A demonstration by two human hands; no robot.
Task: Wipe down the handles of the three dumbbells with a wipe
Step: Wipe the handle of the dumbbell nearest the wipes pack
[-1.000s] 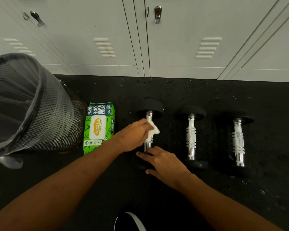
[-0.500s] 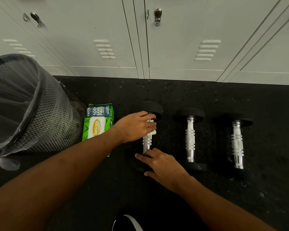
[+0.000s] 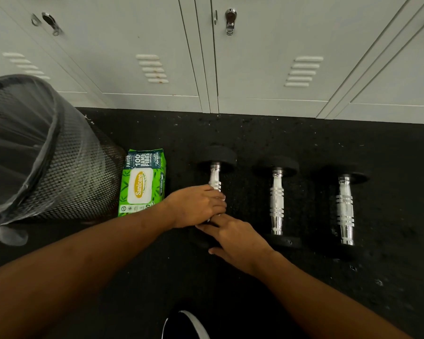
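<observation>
Leftmost dumbbell (image 3: 216, 176), lying on black floor (image 3: 255, 133): left hand (image 3: 196, 207) curled round its chrome handle, any wipe hidden; right hand (image 3: 238, 238) flat on near head. Middle dumbbell (image 3: 277, 199), rightmost dumbbell (image 3: 344, 206): alongside, untouched. Sanicare wipes pack (image 3: 142, 182), mesh bin (image 3: 47, 152): leftward.

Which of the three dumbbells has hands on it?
The leftmost dumbbell, nearest the wipes pack: the left hand grips its handle, the right hand rests on its near end. The middle dumbbell and right dumbbell lie untouched.

Your left hand (image 3: 196, 206) and right hand (image 3: 238, 241) are bare, forearms (image 3: 83, 265) uncovered. Below your right hand: black shoe (image 3: 180, 326), white curved stripe.
</observation>
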